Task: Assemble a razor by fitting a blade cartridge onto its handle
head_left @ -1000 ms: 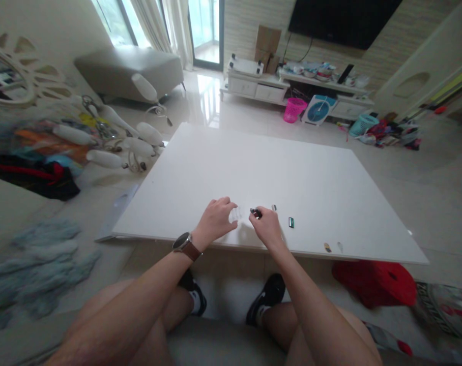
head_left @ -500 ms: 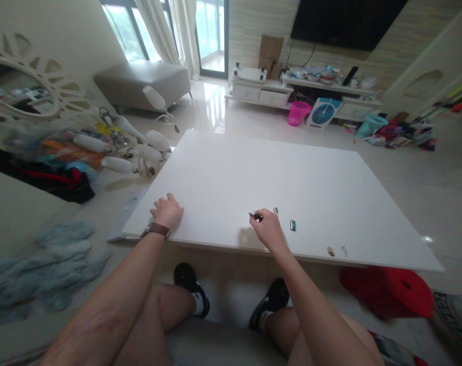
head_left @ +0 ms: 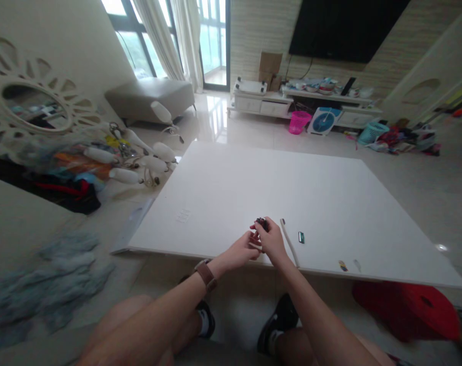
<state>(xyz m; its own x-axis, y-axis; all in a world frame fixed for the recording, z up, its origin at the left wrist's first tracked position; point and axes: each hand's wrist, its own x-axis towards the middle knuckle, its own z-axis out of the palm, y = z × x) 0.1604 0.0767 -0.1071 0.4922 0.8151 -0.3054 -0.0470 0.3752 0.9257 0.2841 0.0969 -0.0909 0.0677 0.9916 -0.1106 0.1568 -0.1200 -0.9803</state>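
Just below centre of my view, right hand (head_left: 273,240) clamped on a small dark object (head_left: 261,222), left hand (head_left: 241,249) close beside it (whether gripping, I can't tell from here), white table (head_left: 322,198) under both.

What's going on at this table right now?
The seated person's right hand holds a small dark object over the white table. The left hand is right beside it, fingers bent; whether it grips anything is unclear. A clear flat piece lies off to the left, while a long pale stick and a small dark-green item lie to the right of the hands.
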